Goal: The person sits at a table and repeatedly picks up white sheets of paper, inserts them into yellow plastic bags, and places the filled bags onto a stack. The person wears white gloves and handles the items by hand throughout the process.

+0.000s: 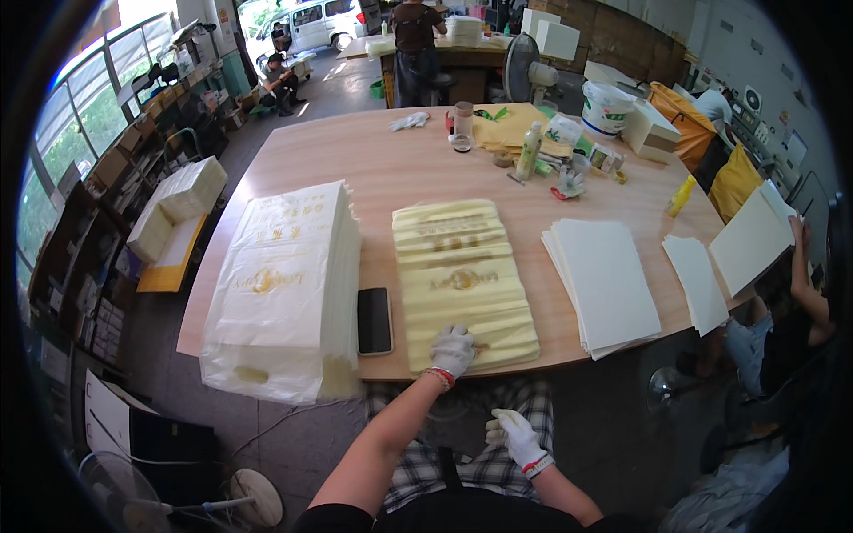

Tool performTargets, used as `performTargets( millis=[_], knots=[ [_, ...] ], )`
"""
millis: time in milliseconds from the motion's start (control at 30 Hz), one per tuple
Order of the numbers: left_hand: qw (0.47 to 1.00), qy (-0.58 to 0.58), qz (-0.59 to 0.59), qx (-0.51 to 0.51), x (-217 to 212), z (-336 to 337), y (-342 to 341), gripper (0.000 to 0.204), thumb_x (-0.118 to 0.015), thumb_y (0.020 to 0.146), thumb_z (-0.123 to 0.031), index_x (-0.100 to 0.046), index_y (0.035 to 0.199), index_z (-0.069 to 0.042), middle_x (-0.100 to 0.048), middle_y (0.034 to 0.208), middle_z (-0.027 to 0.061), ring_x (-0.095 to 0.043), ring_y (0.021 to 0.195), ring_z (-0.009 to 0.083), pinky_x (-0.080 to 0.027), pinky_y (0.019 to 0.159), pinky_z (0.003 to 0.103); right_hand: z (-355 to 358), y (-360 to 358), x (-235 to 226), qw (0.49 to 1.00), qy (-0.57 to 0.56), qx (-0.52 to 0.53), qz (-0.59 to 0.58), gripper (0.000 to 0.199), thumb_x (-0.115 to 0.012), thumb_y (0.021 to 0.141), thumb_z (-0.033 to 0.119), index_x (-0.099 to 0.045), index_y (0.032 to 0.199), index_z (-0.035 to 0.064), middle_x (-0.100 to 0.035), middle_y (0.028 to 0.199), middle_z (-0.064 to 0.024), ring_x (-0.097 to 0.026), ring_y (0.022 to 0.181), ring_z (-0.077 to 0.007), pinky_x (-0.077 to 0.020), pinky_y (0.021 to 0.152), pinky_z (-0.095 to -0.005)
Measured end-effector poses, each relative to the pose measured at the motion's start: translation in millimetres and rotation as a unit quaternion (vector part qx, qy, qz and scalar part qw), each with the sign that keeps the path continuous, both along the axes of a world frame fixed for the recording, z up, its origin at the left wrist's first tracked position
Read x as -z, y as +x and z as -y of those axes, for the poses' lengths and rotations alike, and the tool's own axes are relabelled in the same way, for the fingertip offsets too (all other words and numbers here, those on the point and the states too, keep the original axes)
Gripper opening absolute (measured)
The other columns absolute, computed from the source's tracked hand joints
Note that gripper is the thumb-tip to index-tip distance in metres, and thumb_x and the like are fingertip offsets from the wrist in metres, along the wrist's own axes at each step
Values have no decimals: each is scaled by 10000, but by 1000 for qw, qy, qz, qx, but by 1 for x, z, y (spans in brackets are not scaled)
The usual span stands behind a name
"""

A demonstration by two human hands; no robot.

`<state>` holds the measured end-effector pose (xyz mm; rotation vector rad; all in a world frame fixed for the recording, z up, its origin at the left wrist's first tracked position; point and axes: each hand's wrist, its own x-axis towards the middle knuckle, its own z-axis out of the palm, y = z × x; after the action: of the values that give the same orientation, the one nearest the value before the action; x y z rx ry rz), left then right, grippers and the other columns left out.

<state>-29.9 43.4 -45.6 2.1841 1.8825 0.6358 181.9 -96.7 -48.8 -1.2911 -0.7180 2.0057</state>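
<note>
My left hand [453,350], in a white knit glove with a red band at the wrist, lies on the near end of a stack of pale yellow plastic bags [458,253]. Its fingers are stretched forward over the rippled top, which has gold print. Over my lap, below the table edge, my right hand [515,433] is gloved too, with its fingers loosely bent and apart and nothing visible in it. A tall stack of whitish printed plastic bags [271,266] stands to the left. Between the two stacks lies a dark phone [374,321].
White card sheets [604,284] lie at the right; a seated person holds another white sheet [751,235] beyond them. A bottle [529,151], jar [463,124], white bucket [607,108] and yellow bottle [681,195] stand farther back. A fan [524,71] stands behind the table.
</note>
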Motion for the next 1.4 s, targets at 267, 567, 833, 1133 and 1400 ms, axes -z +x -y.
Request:
performTargets(
  millis=[267, 567, 833, 1133, 1400],
  knots=[
    [993, -46, 64, 85, -29, -5, -10, 153, -589, 762, -204, -604, 825, -66, -628, 842, 147, -589, 812, 352, -462, 714, 437, -49, -15, -24, 998, 42, -40, -30, 355, -495, 935, 252, -486, 1205, 22, -627, 923, -105, -616, 712, -162, -532, 682, -311],
    [955, -61, 286, 49, -63, -32, -25, 116, -540, 848, -162, -550, 843, -47, -600, 673, 103, -598, 637, 235, -481, 609, 339, -145, -80, -36, 979, 57, 135, -139, 243, -589, 883, 223, -575, 1031, 31, -561, 1109, -62, -581, 871, -124, -514, 682, -283],
    [854, -217, 470, 54, -66, -66, -48, 250, -470, 937, -237, -546, 812, -35, -591, 711, 38, -576, 651, 127, -464, 635, 252, -134, -22, -32, 985, 129, 81, 79, 220, -649, 848, 241, -608, 862, 26, -609, 916, -43, -579, 766, -109, -506, 709, -266],
    [889, -169, 423, -39, -62, -63, -43, 231, -511, 906, -237, -593, 855, -27, -644, 736, 28, -572, 627, 137, -470, 686, 275, -169, -72, -61, 930, 282, 61, 226, 321, -684, 792, 316, -625, 835, 3, -569, 1109, -134, -577, 922, -227, -458, 817, -314],
    [869, -207, 445, -71, -136, -83, -38, 237, -540, 876, -165, -537, 1071, -29, -640, 826, 18, -512, 666, 60, -442, 635, 210, -151, -74, -84, 633, 664, 131, 375, 322, -690, 750, 107, -523, 1013, 26, -524, 1105, -218, -497, 1052, -377, -421, 876, -442]
  ],
)
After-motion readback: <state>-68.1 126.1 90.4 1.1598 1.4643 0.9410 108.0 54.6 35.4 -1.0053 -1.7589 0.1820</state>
